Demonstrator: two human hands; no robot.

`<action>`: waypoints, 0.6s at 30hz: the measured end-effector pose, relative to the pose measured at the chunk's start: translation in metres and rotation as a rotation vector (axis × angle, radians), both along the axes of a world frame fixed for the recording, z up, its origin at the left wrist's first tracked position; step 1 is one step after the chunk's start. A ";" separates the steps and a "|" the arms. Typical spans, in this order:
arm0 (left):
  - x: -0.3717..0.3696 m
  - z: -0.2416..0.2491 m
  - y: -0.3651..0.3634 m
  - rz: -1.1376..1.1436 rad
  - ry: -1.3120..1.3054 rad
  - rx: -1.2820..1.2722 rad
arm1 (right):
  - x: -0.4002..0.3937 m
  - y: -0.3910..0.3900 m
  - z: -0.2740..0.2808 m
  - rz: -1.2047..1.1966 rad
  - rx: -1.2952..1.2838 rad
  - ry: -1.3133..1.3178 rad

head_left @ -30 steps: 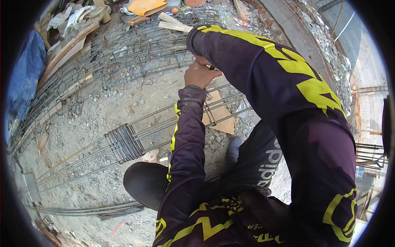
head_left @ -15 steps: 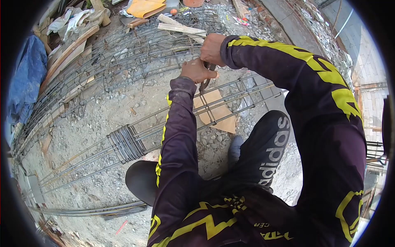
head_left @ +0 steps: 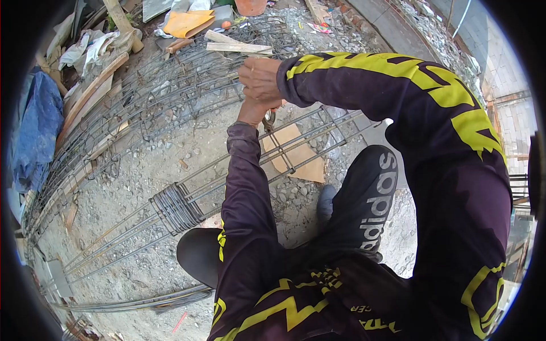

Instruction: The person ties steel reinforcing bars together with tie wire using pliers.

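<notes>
My right hand (head_left: 260, 78) is closed, knuckles up, just above my left hand (head_left: 255, 109), which is closed too. Between and below them shows the metal head of a pair of pincers (head_left: 269, 119); its handles are mostly hidden in my hands. The jaws are at a square stirrup on a long rebar cage (head_left: 284, 154) that runs diagonally beneath my arms. Whether the jaws grip wire is too small to tell. A tight stack of stirrups (head_left: 176, 208) sits around the bars farther left.
A finished-looking mesh of rebar cages (head_left: 170, 91) lies beyond my hands. Wood offcuts (head_left: 239, 48) rest on it. Cardboard (head_left: 296, 154) lies under the bars, near my foot. A blue tarp (head_left: 38, 128) is at far left, and loose bars (head_left: 136, 303) are at lower left.
Both hands have shifted left and slightly down. My right hand has turned over and now overlaps my left, and the pincers have turned with them.
</notes>
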State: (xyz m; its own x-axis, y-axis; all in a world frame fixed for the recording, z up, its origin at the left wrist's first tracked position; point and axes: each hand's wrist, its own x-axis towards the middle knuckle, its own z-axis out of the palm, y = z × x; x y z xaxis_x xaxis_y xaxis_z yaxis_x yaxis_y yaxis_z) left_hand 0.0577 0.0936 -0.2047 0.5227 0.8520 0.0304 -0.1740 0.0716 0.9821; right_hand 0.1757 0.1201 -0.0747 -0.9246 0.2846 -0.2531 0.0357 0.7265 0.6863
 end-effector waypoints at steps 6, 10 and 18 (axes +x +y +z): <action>-0.001 0.024 -0.025 0.052 0.104 0.028 | -0.042 -0.028 0.045 -0.642 -0.249 -0.377; 0.000 0.014 -0.024 0.071 0.350 0.062 | -0.044 -0.014 0.029 -0.694 -0.259 -0.371; -0.010 0.005 -0.024 0.134 0.334 0.058 | -0.041 0.004 -0.013 -0.571 -0.219 -0.292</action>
State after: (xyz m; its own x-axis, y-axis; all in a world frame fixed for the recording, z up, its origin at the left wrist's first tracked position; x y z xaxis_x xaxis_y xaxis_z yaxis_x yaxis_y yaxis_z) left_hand 0.0474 0.0697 -0.1992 0.3960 0.9154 -0.0727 0.1534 0.0122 0.9881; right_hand 0.1342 0.1242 -0.0881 -0.5298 0.6216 -0.5770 0.2906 0.7722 0.5650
